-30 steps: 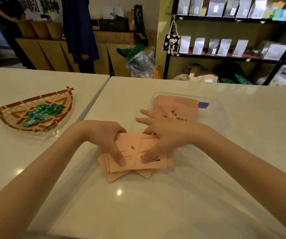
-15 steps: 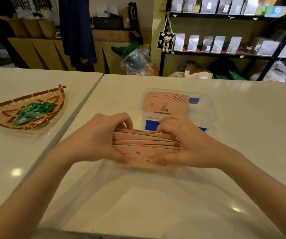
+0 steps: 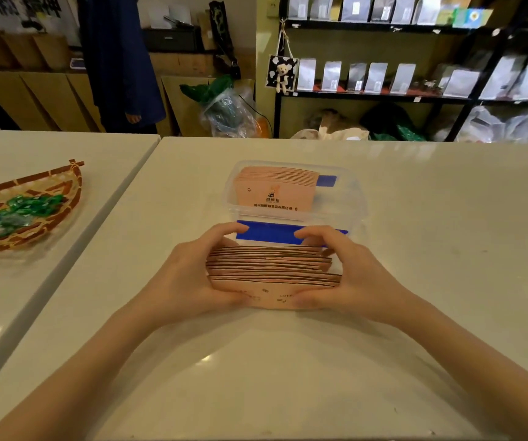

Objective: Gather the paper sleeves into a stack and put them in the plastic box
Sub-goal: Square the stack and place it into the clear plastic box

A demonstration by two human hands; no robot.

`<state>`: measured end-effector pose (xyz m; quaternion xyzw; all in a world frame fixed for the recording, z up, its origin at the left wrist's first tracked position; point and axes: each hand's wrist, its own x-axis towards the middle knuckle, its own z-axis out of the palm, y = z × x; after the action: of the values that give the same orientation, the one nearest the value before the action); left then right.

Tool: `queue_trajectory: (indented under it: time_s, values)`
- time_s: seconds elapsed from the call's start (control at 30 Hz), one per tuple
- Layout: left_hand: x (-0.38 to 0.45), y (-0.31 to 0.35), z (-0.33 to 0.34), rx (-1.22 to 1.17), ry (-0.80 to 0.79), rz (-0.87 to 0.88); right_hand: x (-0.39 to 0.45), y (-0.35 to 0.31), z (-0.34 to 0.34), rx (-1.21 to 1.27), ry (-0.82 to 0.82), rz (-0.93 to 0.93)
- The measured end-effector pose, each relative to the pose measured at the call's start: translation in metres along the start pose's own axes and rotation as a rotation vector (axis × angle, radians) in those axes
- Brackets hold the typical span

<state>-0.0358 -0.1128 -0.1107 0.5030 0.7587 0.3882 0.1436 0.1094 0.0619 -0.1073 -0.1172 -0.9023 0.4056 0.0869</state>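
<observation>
The left hand and the right hand clasp a stack of pink paper sleeves from either end, thumbs pressed on the near face and fingers curled over the far edge. The stack stands on its long edge on the white table, its upper edges uneven. Just beyond it sits the clear plastic box, with another batch of pink sleeves leaning inside. On the neighbouring table to the left lies a woven basket holding green wrapped candies.
</observation>
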Motion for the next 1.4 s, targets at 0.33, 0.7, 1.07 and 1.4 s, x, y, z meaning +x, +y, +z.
queue_trajectory:
  time_s: [0.33, 0.7, 1.07, 1.4]
  values:
    - [-0.011, -0.017, -0.003, -0.009, -0.015, -0.138, -0.006, 0.020, -0.005, 0.150, -0.054, 0.086]
    - [-0.010, -0.014, 0.025, -0.149, 0.056, -0.138, -0.004, 0.011, 0.021, 0.345, -0.026, 0.103]
    - [-0.010, -0.009, 0.013, -0.057, 0.030, -0.104, -0.004, 0.007, 0.009, 0.244, -0.055, 0.113]
    - [-0.013, -0.016, -0.010, 0.050, -0.060, -0.048, -0.011, 0.004, -0.010, -0.008, -0.118, 0.085]
